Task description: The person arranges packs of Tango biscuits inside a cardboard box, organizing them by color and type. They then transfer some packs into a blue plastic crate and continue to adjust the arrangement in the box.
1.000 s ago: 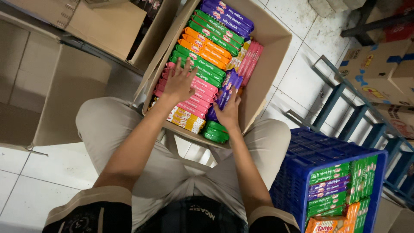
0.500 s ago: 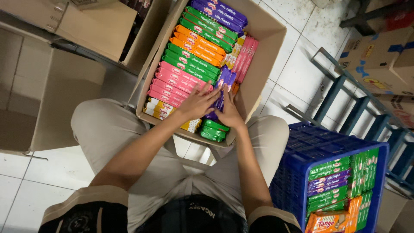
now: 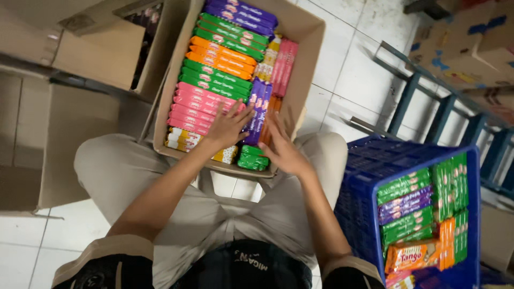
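Head view looks down over the person's lap at a carton (image 3: 308,40) standing on the tiled floor between the knees. Both forearms reach forward into its near end. The left hand (image 3: 227,127) lies palm down with fingers spread and slightly bent, resting on the pink packs (image 3: 201,107) and touching the left edge of an upright purple pack (image 3: 257,109); it grips nothing. The right hand (image 3: 281,147) is open too, fingers fanned and pointing up the carton, pressed against the right side of the purple pack and the orange pack (image 3: 272,109) beside it. So the purple pack stands between the two hands, near the carton's front right, held by neither.

The carton is filled with long flat wafer packs laid crosswise in coloured bands: purple at the far end, then green (image 3: 233,31), orange (image 3: 219,56), green again, pink, and yellow-white packs (image 3: 184,138) at the near edge. Along the right wall some packs stand on edge, pink and yellow ones at the far part. A few green packs (image 3: 251,160) lie at the near right corner, just below the right hand.

At the right, a blue crate (image 3: 369,176) stands by the right knee, holding green, purple and orange packs stacked on edge. Behind it is a blue metal frame (image 3: 415,101) with printed cartons (image 3: 460,48) on it. At the left, more brown cartons (image 3: 101,48) stand open.
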